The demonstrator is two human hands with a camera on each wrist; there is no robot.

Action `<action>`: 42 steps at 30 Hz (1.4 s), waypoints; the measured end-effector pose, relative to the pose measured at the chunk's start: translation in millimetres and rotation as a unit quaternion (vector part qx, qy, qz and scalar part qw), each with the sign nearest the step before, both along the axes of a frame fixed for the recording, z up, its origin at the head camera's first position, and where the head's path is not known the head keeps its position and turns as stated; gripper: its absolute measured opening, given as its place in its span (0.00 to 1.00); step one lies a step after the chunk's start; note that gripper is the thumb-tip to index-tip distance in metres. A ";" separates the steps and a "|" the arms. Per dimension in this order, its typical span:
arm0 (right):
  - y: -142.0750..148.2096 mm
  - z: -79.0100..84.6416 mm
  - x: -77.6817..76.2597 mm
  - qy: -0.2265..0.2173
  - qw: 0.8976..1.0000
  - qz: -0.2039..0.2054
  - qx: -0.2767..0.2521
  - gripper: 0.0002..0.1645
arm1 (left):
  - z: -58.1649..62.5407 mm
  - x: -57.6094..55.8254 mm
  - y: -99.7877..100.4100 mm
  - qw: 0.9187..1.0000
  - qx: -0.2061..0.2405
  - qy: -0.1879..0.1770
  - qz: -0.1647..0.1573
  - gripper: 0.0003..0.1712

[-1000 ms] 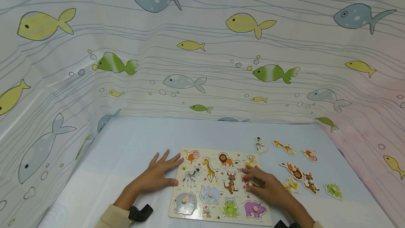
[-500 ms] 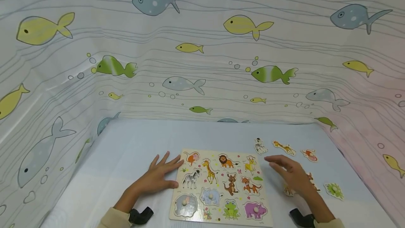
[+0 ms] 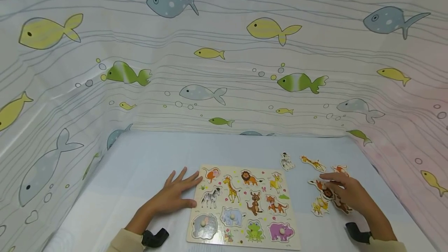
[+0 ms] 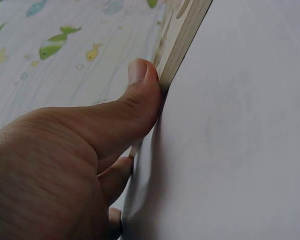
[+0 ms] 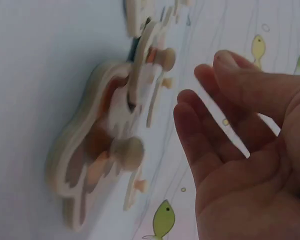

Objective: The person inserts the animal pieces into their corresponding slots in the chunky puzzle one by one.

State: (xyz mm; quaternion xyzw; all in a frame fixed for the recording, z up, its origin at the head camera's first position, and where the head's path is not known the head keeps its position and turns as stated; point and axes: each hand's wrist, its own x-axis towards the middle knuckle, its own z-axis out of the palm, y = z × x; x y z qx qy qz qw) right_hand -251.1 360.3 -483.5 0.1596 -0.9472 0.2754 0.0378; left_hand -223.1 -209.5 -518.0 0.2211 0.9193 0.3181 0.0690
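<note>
A wooden animal puzzle board (image 3: 241, 240) lies at the front. At its left edge rests my left hand (image 3: 175, 196), fingers spread; in the left wrist view the thumb (image 4: 142, 82) touches the board's side (image 4: 182, 47). My right hand (image 3: 350, 191) hovers over loose knobbed pieces, its bent fingers apart from the knobs in the right wrist view. Beneath or beside it are the lion piece (image 3: 325, 190), the partly covered kangaroo piece (image 3: 342, 207) and the monkey piece (image 3: 340, 169). The frog piece is hidden behind the hand.
Other loose pieces are a zebra (image 3: 287, 161), a giraffe (image 3: 313, 163) and a yellow horned animal (image 3: 320, 207). Knobbed grey elephant (image 3: 204, 226), blue animal (image 3: 231, 217) and purple hippo (image 3: 282, 231) sit in the board. A fish-printed curtain (image 3: 224, 69) encloses the table.
My right hand has left the tiger's place on the board and moved right, over the loose pieces by the lion and kangaroo. My left hand has stayed at the board's edge.
</note>
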 end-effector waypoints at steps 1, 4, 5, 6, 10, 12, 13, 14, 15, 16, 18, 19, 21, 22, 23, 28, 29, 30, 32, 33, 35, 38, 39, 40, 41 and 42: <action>2.1 -1.8 -0.6 -0.008 1.000 0.001 0.003 0.21 | -0.2 0.2 -0.1 1.000 0.000 0.001 0.000 0.49; 7.5 -6.8 -1.8 -0.038 0.999 0.008 0.009 0.21 | -0.4 0.8 0.0 1.000 0.002 0.002 -0.001 0.49; 8.8 -8.2 -1.9 -0.048 0.999 0.010 0.010 0.21 | -0.4 0.9 0.0 1.000 0.004 0.002 -0.002 0.49; 10.1 -9.5 -1.9 -0.055 0.998 0.013 0.011 0.21 | -0.5 1.0 0.1 1.000 0.003 0.002 -0.004 0.48; 12.7 -13.4 -2.8 -0.087 0.996 0.029 -0.015 0.22 | -0.8 1.3 -0.1 1.000 0.000 0.002 -0.006 0.48; 12.9 -14.5 -3.0 -0.098 0.994 0.035 -0.026 0.23 | -0.7 1.7 -0.4 1.000 0.001 0.002 -0.003 0.49; 12.9 -15.2 -2.9 -0.103 0.994 0.034 -0.030 0.24 | -0.8 1.9 -0.5 1.000 0.000 0.003 -0.003 0.48; 12.9 -15.8 -2.3 -0.104 0.994 0.033 -0.028 0.24 | -0.9 2.1 -0.5 1.000 0.002 0.003 -0.003 0.48; 12.9 -16.4 -1.4 -0.108 0.993 0.026 -0.026 0.25 | -1.0 2.3 -0.3 1.000 0.003 0.003 -0.004 0.48; 13.1 -17.1 -0.3 -0.111 0.993 0.022 -0.020 0.26 | -1.5 2.5 0.0 1.000 0.002 0.003 -0.006 0.48; 13.8 -18.5 2.2 -0.113 0.993 0.015 -0.008 0.26 | -2.4 3.2 0.8 1.000 -0.002 0.002 -0.011 0.48; 14.2 -19.5 3.2 -0.113 0.993 0.015 -0.007 0.26 | -2.8 3.6 1.2 1.000 -0.005 0.000 -0.014 0.48; 15.0 -21.9 4.1 -0.115 0.993 0.023 -0.018 0.25 | -3.1 4.7 1.4 1.000 -0.008 -0.003 -0.016 0.49; 15.7 -23.2 3.5 -0.111 0.993 0.031 -0.023 0.24 | -2.8 5.2 1.3 1.000 -0.008 -0.004 -0.017 0.49; 16.0 -24.1 2.7 -0.106 0.993 0.035 -0.033 0.23 | -2.3 5.5 1.1 1.000 -0.007 -0.003 -0.016 0.49; 17.8 -27.5 -4.0 -0.096 0.992 0.043 -0.065 0.20 | -0.2 5.4 -0.3 1.000 0.000 0.007 -0.008 0.48; 18.2 -27.6 -4.9 -0.099 0.992 0.040 -0.069 0.21 | -0.2 4.5 -0.4 1.000 -0.001 0.008 -0.008 0.48; 18.8 -27.9 -5.8 -0.100 0.992 0.043 -0.068 0.21 | -0.2 3.7 -0.4 1.000 -0.002 0.008 -0.008 0.48; 19.5 -28.3 -6.7 -0.104 0.991 0.045 -0.076 0.21 | -0.7 2.3 -0.8 1.000 -0.006 0.008 -0.008 0.49; 19.7 -28.1 -7.1 -0.100 0.991 0.043 -0.076 0.21 | -0.9 1.6 -0.8 1.000 -0.005 0.010 -0.007 0.49; 19.1 -29.9 -6.3 -0.097 0.992 0.042 -0.073 0.20 | -2.3 2.3 -1.6 1.000 -0.002 0.011 -0.006 0.49; 19.0 -30.5 -5.1 -0.091 0.994 0.026 -0.062 0.16 | -3.3 2.7 -1.8 1.000 0.002 0.010 -0.007 0.48; 19.1 -30.5 -4.6 -0.089 0.994 0.019 -0.058 0.14 | -3.4 2.8 -1.7 1.000 0.003 0.008 -0.008 0.48; 19.1 -30.6 -4.3 -0.088 0.994 0.015 -0.055 0.13 | -3.3 2.8 -1.6 1.000 0.003 0.007 -0.009 0.48; 19.4 -30.9 -4.1 -0.086 0.995 0.015 -0.054 0.12 | -2.9 3.0 -1.6 1.000 0.003 0.006 -0.010 0.48; 19.4 -31.7 -3.6 -0.085 0.995 0.011 -0.054 0.11 | -2.7 3.0 -1.5 1.000 0.002 0.004 -0.010 0.48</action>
